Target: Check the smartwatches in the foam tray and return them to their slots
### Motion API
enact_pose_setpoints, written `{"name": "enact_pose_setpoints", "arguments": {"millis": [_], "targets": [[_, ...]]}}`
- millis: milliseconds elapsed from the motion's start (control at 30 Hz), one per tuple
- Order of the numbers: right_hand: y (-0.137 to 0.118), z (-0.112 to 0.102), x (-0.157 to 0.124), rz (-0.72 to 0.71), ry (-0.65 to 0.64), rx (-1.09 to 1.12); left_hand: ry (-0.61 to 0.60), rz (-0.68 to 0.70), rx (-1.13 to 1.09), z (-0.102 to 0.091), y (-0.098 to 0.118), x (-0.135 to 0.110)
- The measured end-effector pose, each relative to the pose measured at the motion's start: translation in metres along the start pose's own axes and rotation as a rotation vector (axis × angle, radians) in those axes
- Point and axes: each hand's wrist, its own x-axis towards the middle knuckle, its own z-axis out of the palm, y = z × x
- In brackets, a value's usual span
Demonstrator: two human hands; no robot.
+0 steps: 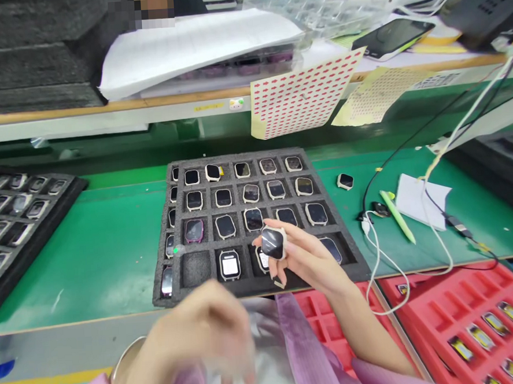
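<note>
My right hand point(301, 256) pinches a beige watch body with a dark screen point(272, 242) just above the front of a black foam tray point(356, 261). The tray's cells hold several similar watch bodies; one cell at the front left point(196, 268) is bare. My left hand point(196, 340) is low and close to the camera, blurred by motion, fingers curled over something clear and crinkled, perhaps a plastic bag point(266, 353). A purple strip point(300, 340) lies under my right wrist.
A second black tray of watch bodies point(71, 189) lies at the left. Red trays point(437, 302) with small parts sit at the front right. A lone watch body point(345, 181), a green pen point(397, 215), white paper point(422, 199) and cables point(382, 265) lie on the green mat. Sticker sheets point(303, 96) hang from the shelf.
</note>
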Motion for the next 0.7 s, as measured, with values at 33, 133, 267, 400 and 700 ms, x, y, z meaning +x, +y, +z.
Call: {"name": "enact_pose_setpoints", "arguments": {"millis": [33, 133, 267, 400, 700], "targets": [[0.002, 0.000, 0.000, 0.001, 0.011, 0.004, 0.003, 0.013, 0.016, 0.000, 0.001, 0.012], [0.006, -0.002, 0.000, -0.001, 0.049, 0.012, 0.033, 0.012, 0.119, 0.001, -0.010, 0.048], [0.009, -0.003, -0.001, -0.014, 0.051, 0.051, 0.018, -0.096, 0.088, 0.002, -0.039, 0.073], [0.011, -0.005, -0.002, 0.009, 0.015, 0.071, 0.037, -0.085, 0.119, 0.004, -0.054, 0.074], [0.012, -0.003, -0.003, 0.038, 0.023, 0.042, 0.058, -0.081, 0.188, 0.003, -0.063, 0.070]]}}
